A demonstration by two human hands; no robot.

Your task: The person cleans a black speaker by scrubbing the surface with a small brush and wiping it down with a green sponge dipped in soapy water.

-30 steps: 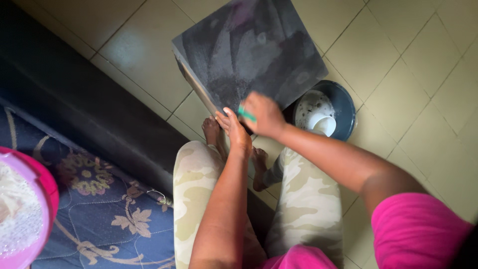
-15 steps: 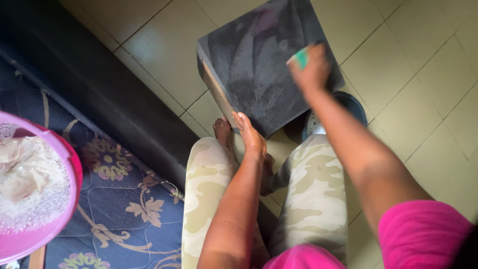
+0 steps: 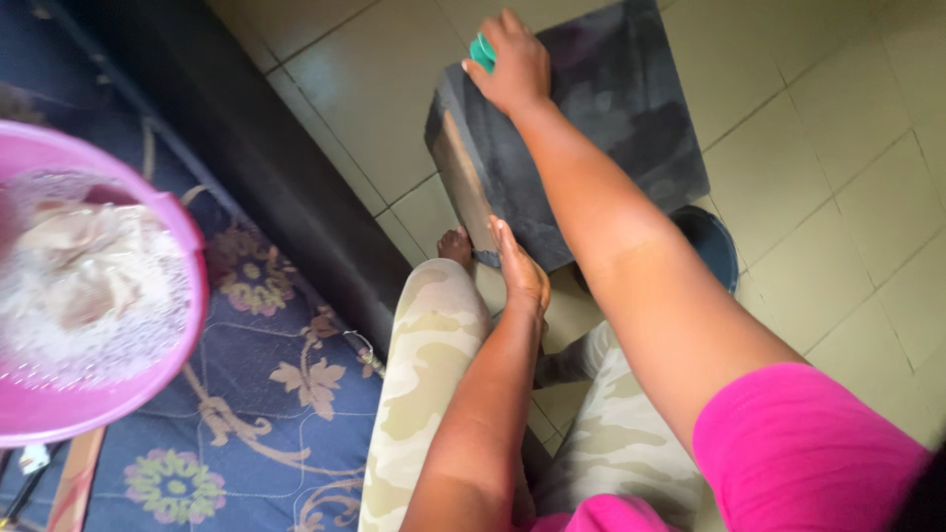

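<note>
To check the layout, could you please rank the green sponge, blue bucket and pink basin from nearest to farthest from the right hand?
1. Green sponge, held in the right hand.
2. Blue bucket, lower right, behind the forearm.
3. Pink basin, far left.

Off to the left sits a pink basin (image 3: 148, 389) full of suds and soaking cloth (image 3: 84, 271), on a blue flowered mattress (image 3: 256, 394). Pale floor tiles (image 3: 838, 167) spread out, and a dark blue bowl (image 3: 717, 246) peeks out on the right.

A home: tiled floor (image 3: 355, 89), floral mattress (image 3: 266, 394), pink washbasin (image 3: 177, 325).
</note>
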